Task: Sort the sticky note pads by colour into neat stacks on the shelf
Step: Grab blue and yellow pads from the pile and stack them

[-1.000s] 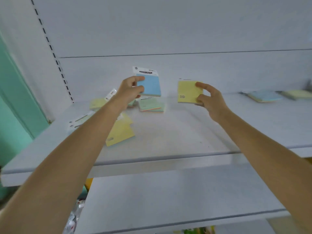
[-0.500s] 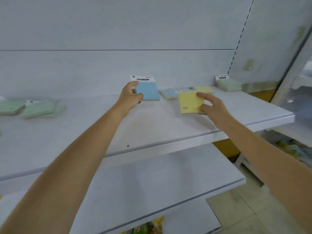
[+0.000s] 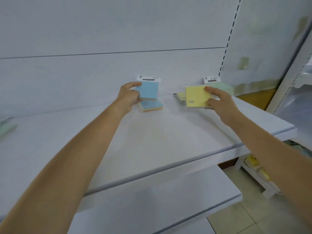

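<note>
My left hand (image 3: 129, 97) grips a blue sticky note pad (image 3: 149, 89) with a white header card, held just above a blue pad stack (image 3: 152, 105) lying on the white shelf (image 3: 152, 141). My right hand (image 3: 219, 102) holds a yellow sticky note pad (image 3: 196, 96) upright, right in front of a yellow pad stack (image 3: 180, 95) that it partly hides. A stack of green pads (image 3: 221, 86) with a white header sits behind it, near the shelf's right end.
Blurred green pads (image 3: 6, 127) lie at the far left of the shelf. A lower white shelf (image 3: 152, 200) juts out below. A slotted upright (image 3: 226, 48) marks the back panel's right edge. Packaged goods (image 3: 255, 164) sit low at right.
The view swung right from the mixed pile to the sorted stacks. Both hands carried their pads along; the blue pad now hovers over the blue stack, the yellow pad by the yellow stack.
</note>
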